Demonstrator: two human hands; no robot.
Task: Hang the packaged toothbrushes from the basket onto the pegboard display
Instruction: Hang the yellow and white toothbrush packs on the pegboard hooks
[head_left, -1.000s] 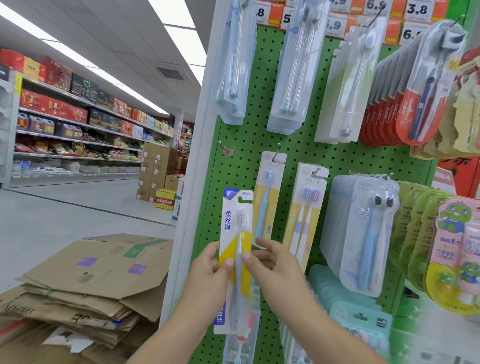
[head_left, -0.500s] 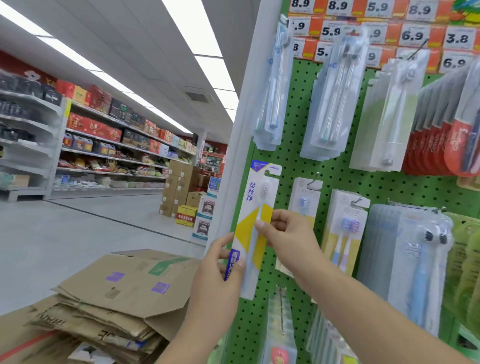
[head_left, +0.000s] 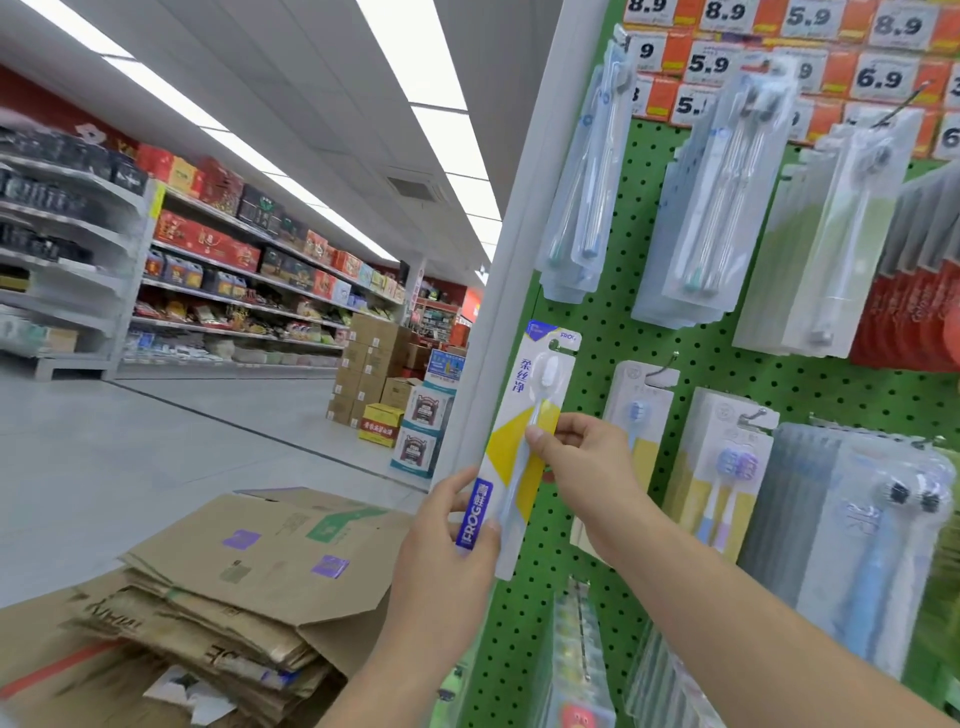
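Note:
A white, yellow and blue packaged toothbrush stands upright against the left side of the green pegboard. My left hand grips its lower edge by the blue label. My right hand pinches its middle from the right. The pack's top sits at the height of the neighbouring hooks; the hook behind it is hidden. The basket is out of view.
Several toothbrush packs hang on hooks: clear ones above, a yellow-backed pack and a twin pack to the right. A white upright post borders the pegboard. Flattened cardboard boxes lie at lower left, beside an aisle.
Both hands have lifted the pack upward along the pegboard's left side, from below the middle row up to hook height. My head has tilted upward too.

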